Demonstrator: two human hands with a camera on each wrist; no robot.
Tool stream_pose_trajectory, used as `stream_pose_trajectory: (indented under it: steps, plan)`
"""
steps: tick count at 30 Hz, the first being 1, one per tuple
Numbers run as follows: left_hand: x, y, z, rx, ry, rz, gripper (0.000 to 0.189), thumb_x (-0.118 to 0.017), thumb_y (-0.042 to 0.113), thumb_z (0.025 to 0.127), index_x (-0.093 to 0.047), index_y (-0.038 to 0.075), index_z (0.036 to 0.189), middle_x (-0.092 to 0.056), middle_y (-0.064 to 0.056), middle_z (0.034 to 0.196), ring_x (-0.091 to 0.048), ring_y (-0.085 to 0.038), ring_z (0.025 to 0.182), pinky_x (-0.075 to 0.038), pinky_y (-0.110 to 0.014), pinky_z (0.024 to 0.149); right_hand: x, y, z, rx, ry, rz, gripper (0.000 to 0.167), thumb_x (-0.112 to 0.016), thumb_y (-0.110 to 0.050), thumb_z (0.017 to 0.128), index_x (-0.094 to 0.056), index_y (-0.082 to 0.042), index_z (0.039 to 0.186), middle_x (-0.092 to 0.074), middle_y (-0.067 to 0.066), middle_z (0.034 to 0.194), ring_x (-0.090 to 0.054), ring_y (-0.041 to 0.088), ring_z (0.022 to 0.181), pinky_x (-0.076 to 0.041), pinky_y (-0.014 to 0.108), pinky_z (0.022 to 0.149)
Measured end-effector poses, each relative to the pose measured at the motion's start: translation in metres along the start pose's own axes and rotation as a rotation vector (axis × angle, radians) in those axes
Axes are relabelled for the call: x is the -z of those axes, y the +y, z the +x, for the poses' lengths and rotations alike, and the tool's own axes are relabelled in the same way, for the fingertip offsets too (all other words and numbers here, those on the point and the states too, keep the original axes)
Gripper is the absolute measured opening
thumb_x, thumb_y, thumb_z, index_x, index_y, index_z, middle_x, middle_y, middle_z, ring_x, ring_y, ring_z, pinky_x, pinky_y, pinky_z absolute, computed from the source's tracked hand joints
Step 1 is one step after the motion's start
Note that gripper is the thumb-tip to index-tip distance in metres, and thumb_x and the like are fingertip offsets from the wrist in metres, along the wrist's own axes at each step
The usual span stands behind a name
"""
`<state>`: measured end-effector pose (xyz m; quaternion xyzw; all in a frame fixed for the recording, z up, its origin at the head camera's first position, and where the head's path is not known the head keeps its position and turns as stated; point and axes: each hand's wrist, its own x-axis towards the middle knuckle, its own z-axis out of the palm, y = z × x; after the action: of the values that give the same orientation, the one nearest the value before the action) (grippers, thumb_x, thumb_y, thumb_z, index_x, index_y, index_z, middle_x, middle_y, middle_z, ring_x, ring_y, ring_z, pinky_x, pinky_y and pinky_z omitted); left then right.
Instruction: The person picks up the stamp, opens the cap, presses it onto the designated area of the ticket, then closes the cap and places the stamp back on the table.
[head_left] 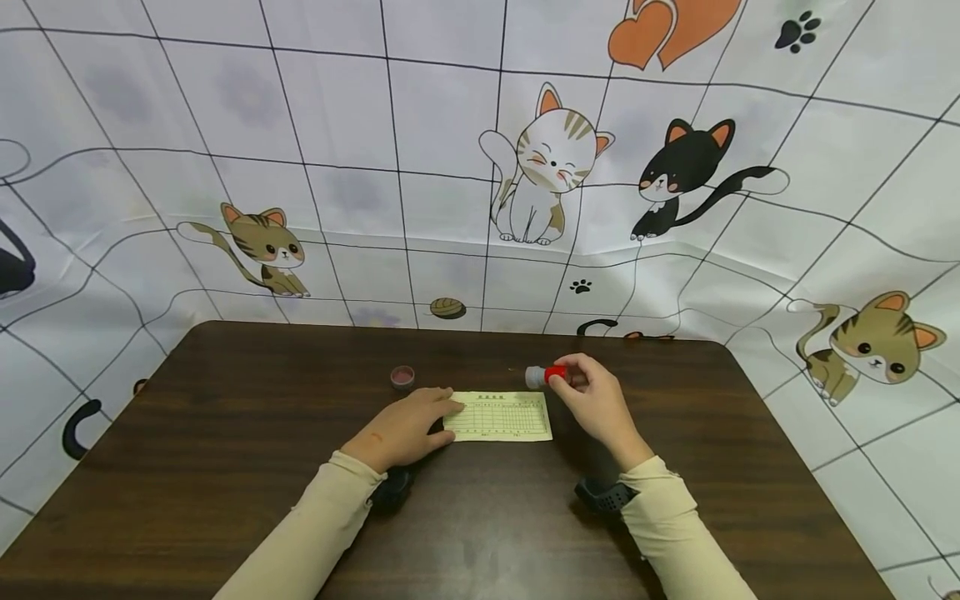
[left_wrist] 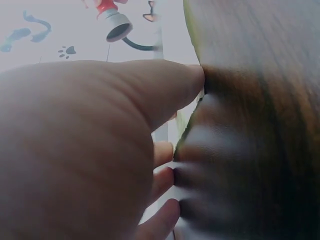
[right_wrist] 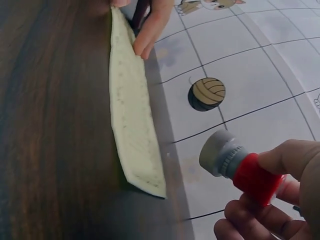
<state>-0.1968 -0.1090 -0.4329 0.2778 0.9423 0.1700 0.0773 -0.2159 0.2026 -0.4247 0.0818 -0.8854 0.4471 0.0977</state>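
A pale yellow printed form slip (head_left: 498, 417) lies on the table, with ruled columns across it. My left hand (head_left: 408, 427) rests on the slip's left end, fingers extended and thumb at its lower left corner. With my right hand (head_left: 598, 408) I grip the red handle of a stamp (head_left: 536, 377), just beyond the slip's upper right corner. Its grey round end points left. In the right wrist view the stamp (right_wrist: 218, 152) is tilted, thumb on one side of the handle and fingers on the other. The left wrist view shows the dark face of the stamp (left_wrist: 119, 31).
A small round cap (head_left: 402, 377) with a reddish inside stands beyond my left hand. The dark wooden table (head_left: 187, 450) ends at a white cloth backdrop (head_left: 360, 200) printed with cats and grid lines. Dark bands with devices sit at both wrists.
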Motion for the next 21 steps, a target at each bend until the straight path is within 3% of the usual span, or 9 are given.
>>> stream_pose_trajectory:
  steps: [14,21]
  plan:
    - [-0.0020,-0.0013,-0.0043,-0.006,0.034,0.001,0.051,-0.069,0.039,0.100,-0.062,0.016,0.145,-0.045,-0.013,0.159,-0.041,-0.032,0.148,-0.043,-0.050,0.114,-0.0069,0.0076,-0.0069,-0.089,0.053,0.099,0.033,-0.073,-0.013,0.098,-0.062,-0.001,0.127,-0.068,0.015,0.110,-0.066,0.025,0.099,-0.053,0.021,0.083]
    - [-0.0012,-0.0018,-0.0006,0.014,0.046,-0.004,0.051,-0.070,0.038,0.100,-0.062,0.016,0.145,-0.046,-0.012,0.159,-0.041,-0.031,0.148,-0.042,-0.050,0.114,-0.0071,0.0087,-0.0009,-0.071,0.045,0.121,0.032,-0.074,-0.011,0.096,-0.063,-0.002,0.125,-0.069,0.016,0.112,-0.068,0.027,0.103,-0.054,0.020,0.085]
